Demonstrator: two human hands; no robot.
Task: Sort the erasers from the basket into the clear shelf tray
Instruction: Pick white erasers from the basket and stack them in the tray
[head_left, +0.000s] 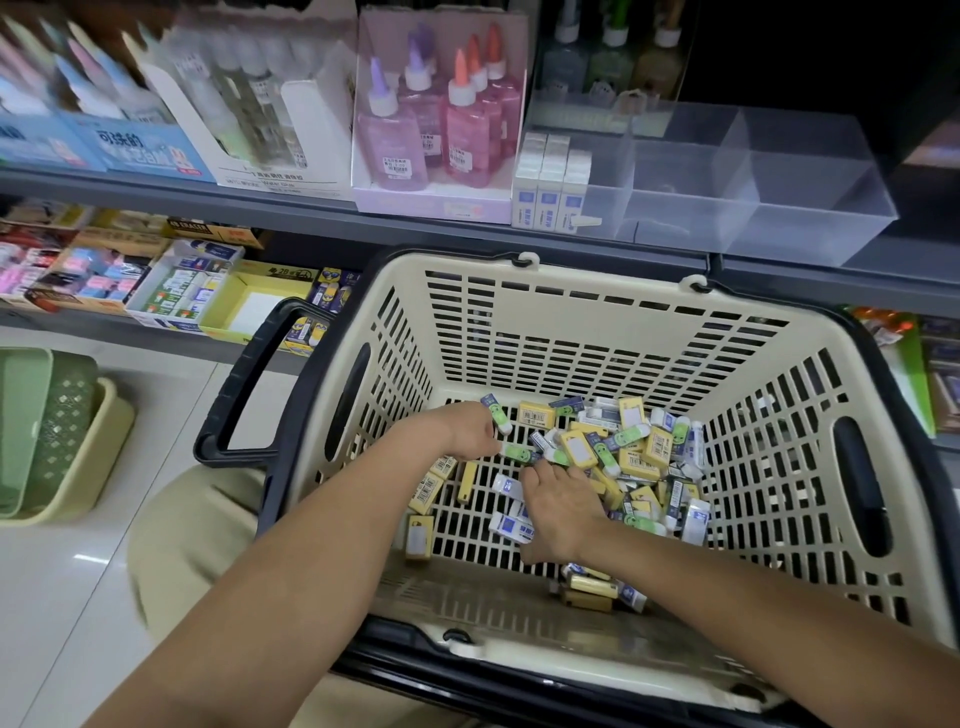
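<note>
Head view: left hand (467, 431) fingers pinch green eraser (497, 414). Right hand (561, 501) fingers dig in eraser pile (634, 452); grip cannot tell. Basket (519, 291) holds most. Clear shelf tray (753, 208): few white-blue erasers (550, 192) in left part, other parts bare. Lots left.

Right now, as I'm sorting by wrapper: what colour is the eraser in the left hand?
The eraser is green with a white end; head view.

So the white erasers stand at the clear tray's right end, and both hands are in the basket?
No: the head view shows the white erasers at the left end of the clear tray. Left hand and right hand are in the basket.
</note>
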